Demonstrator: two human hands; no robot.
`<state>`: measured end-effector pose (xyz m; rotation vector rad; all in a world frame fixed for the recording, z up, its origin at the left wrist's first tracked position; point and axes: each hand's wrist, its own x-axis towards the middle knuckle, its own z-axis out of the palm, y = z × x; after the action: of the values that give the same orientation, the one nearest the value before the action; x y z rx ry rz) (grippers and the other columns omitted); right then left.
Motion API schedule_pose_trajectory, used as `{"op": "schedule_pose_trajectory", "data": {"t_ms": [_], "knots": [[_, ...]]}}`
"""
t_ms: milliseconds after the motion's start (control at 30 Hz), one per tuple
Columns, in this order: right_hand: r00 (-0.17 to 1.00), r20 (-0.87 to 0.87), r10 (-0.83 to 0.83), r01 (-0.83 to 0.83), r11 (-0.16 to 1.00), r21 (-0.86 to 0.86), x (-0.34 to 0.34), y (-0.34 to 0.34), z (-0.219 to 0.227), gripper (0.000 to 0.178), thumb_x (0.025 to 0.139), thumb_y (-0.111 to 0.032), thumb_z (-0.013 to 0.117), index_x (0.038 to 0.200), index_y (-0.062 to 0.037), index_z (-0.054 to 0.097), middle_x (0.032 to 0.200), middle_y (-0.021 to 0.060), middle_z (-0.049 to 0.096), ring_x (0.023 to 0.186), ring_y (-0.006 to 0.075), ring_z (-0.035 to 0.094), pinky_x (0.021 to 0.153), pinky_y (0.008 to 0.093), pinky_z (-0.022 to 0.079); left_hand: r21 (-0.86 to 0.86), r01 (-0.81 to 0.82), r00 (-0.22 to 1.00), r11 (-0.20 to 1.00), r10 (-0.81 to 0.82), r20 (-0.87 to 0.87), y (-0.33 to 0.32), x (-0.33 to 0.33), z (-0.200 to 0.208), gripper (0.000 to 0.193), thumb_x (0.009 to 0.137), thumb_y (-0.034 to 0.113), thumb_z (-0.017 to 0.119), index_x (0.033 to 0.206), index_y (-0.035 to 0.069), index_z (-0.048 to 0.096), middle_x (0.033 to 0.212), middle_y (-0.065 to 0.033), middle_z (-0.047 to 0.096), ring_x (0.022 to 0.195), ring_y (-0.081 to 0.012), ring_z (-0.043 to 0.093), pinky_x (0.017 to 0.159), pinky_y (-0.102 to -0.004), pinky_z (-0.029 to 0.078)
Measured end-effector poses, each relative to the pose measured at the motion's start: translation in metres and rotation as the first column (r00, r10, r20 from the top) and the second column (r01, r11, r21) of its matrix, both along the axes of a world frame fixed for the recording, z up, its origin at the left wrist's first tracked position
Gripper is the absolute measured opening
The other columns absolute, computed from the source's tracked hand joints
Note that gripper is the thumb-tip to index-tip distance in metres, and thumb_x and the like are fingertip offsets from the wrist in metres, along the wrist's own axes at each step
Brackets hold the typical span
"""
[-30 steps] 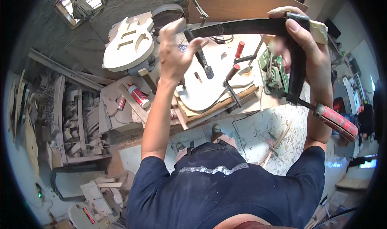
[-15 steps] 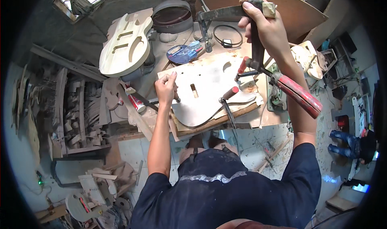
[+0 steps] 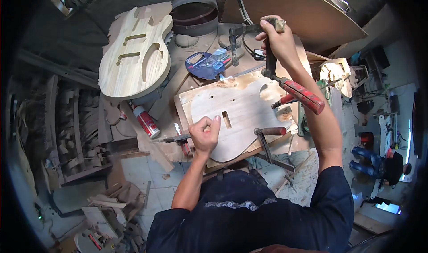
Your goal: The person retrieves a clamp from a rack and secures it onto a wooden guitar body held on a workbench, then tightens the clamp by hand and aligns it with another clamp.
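My right hand point(image 3: 280, 41) grips a bar clamp point(image 3: 270, 59) by its bar end. It is raised over the far right of the workbench, its red handle hanging beside my forearm. My left hand point(image 3: 205, 135) is closed at the near left edge of a pale wooden guitar body point(image 3: 240, 106), around the handle of a second clamp point(image 3: 171, 138). A bit of red shows inside the fist; the fingers hide the rest. Two more red-handled clamps, a front clamp point(image 3: 273, 131) and a right clamp point(image 3: 285, 100), sit on the guitar body, which lies flat on a board.
Another guitar body point(image 3: 136, 52) with cut cavities stands at the back left. Nearby are a red-and-white bottle point(image 3: 146, 121), a dark blue disc point(image 3: 207, 65) with small items, and a round dark drum point(image 3: 195, 14). Wood scraps point(image 3: 111, 204) lie at lower left. A person point(image 3: 385, 166) is at far right.
My right hand and its clamp have shifted left and lower in the view. My left hand has moved toward me and closed into a fist at the left clamp. The whole view has shifted.
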<state>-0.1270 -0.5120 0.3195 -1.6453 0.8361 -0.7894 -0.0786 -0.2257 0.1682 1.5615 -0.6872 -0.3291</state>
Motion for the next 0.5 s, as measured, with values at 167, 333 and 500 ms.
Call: {"op": "schedule_pose_trajectory", "data": {"t_ms": [167, 333, 500], "knots": [[0.997, -0.082, -0.006, 0.009, 0.999, 0.035, 0.02, -0.018, -0.042, 0.021, 0.099, -0.023, 0.057, 0.111, -0.0066, 0.057, 0.074, 0.0091, 0.064, 0.052, 0.0112, 0.056, 0.046, 0.0274, 0.048, -0.004, 0.026, 0.999, 1.0, -0.026, 0.042, 0.002, 0.002, 0.013, 0.036, 0.084, 0.009, 0.074, 0.056, 0.003, 0.052, 0.047, -0.0055, 0.049, 0.042, -0.0105, 0.045, 0.043, -0.0286, 0.035], [0.986, -0.164, -0.002, 0.011, 0.999, 0.054, 0.028, -0.021, -0.073, 0.021, 0.099, -0.025, 0.056, 0.112, -0.007, 0.057, 0.075, 0.0085, 0.065, 0.053, 0.0111, 0.057, 0.046, 0.0278, 0.049, -0.029, 0.069, 0.994, 0.997, -0.067, 0.082, 0.004, 0.003, 0.017, 0.035, 0.081, 0.005, 0.073, 0.055, 0.003, 0.05, 0.047, -0.0074, 0.05, 0.04, -0.0158, 0.051, 0.043, -0.0289, 0.038], [0.981, -0.195, 0.016, -0.007, 0.999, 0.046, 0.033, -0.025, -0.091, 0.024, 0.1, -0.025, 0.056, 0.112, -0.0054, 0.055, 0.075, 0.0094, 0.065, 0.052, 0.012, 0.057, 0.045, 0.0283, 0.048, -0.052, 0.1, 0.994, 0.994, -0.097, 0.053, 0.007, 0.0, 0.007, 0.033, 0.082, 0.002, 0.069, 0.056, 0.003, 0.049, 0.05, -0.0043, 0.051, 0.044, -0.0092, 0.048, 0.045, -0.0263, 0.036]]}}
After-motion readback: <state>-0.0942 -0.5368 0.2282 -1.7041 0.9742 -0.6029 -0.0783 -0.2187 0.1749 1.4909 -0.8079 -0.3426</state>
